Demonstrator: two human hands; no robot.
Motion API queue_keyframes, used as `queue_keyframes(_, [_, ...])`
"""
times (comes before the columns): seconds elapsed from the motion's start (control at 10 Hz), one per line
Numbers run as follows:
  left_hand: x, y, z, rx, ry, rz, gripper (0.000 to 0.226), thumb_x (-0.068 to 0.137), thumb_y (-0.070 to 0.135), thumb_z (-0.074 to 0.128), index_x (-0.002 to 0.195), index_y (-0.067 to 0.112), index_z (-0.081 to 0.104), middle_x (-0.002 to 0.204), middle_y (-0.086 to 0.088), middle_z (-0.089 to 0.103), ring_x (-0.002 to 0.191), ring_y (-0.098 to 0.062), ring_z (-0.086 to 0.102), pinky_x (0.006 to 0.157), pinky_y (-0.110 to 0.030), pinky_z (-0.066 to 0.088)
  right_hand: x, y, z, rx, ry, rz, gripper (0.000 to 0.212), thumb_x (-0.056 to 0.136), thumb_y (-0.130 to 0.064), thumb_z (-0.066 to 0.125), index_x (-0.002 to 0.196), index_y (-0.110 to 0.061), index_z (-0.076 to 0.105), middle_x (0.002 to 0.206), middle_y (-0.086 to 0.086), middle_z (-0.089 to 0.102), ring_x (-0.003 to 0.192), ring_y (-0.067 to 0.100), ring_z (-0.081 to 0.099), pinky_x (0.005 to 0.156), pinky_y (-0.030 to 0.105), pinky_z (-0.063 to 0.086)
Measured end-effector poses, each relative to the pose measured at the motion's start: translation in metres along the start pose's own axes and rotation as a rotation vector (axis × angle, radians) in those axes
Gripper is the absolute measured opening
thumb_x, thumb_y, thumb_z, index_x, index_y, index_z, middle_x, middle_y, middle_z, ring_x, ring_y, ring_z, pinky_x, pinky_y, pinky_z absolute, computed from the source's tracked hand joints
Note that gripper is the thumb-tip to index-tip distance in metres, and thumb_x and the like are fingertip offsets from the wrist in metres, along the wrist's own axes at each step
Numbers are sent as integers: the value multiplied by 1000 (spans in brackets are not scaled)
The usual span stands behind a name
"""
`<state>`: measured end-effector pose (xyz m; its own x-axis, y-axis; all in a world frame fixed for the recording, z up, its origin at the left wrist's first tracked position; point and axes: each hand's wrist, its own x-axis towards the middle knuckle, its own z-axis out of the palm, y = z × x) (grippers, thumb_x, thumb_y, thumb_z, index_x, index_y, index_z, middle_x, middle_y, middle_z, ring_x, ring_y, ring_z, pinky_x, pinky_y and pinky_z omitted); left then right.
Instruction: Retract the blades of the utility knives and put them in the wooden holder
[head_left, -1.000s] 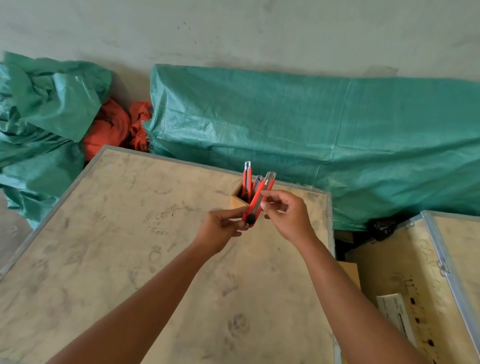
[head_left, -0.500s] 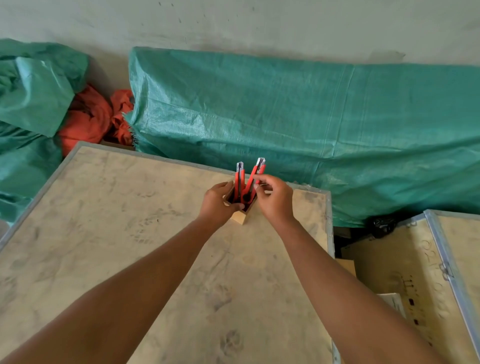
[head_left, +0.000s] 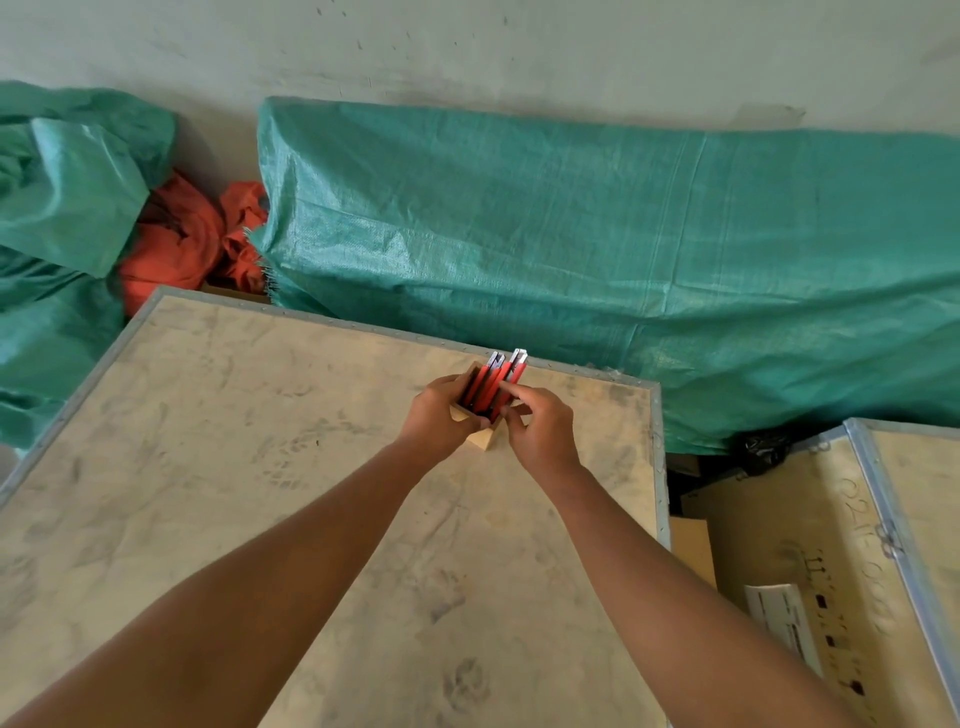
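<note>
head view: the wooden holder is seen on the far right part of the surface, close to its back edge, with the red utility knives standing in it, their metal tips leaning up and away. the left hand is wrapped around the holder's left side, fingers closed on the wood. the right hand is pressed to the holder's right side, its fingertips pinched on the nearest knife; much of the holder is hidden by both hands. the surface is a pale, smudged plywood crate top edged with a metal strip. behind it, a long green tarp is draped over a bulky shape against a grey wall. to the left, more green sheeting is bunched, with orange cloth wedged between. on the right, a second crate with a white label and dark markings lies lower, apart from the surface across a dark gap.
</note>
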<state>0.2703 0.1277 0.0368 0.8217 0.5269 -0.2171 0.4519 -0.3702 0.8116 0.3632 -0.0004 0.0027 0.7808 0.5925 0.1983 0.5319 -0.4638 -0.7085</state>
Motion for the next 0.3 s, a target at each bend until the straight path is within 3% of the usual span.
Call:
queue_keyframes(0.1, [-8, 8, -4, 22, 8, 24, 65, 74, 19, 84, 134, 18, 59, 120, 1, 68, 111, -18, 62, 92, -25, 47, -5, -5, -7, 10, 2, 16, 41, 85, 8, 70, 123, -6, 73, 109, 15, 77, 95, 30, 73, 88, 45, 62])
queue_keyframes(0.3, [-29, 32, -18, 1, 79, 42, 65, 76, 18, 84, 135, 11, 57, 139, -8, 59, 128, -26, 53, 100, -28, 38, -17, -26, -31, 64, 26, 40, 41, 86, 4, 72, 125, -8, 72, 116, 15, 76, 100, 30, 72, 88, 44, 62])
